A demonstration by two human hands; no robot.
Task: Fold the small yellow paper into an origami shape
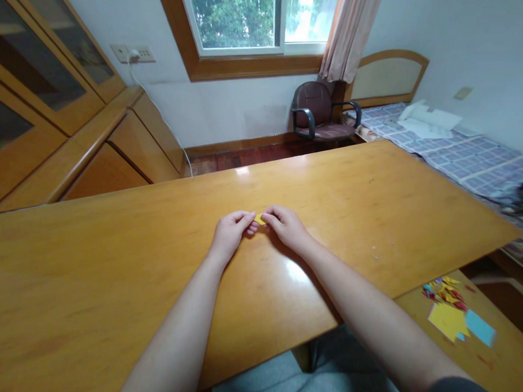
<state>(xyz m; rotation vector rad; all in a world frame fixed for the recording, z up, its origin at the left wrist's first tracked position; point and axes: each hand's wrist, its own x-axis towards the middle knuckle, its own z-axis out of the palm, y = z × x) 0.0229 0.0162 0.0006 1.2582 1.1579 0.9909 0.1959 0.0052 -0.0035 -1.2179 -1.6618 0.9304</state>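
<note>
A small piece of yellow paper (259,220) is held between my two hands, just above the middle of the wooden table (117,271). My left hand (233,233) pinches its left side between thumb and fingers. On the other side my right hand (284,224) grips it the same way, thumb on top. The fingers cover most of the paper, so its full shape and any folds cannot be made out.
A lower surface (511,347) at the right bears a yellow sheet (448,319), a light blue sheet (480,327) and a pile of coloured paper pieces (446,292). Beyond the table stand a chair (313,107), a bed (463,147) and a wooden cabinet (86,140).
</note>
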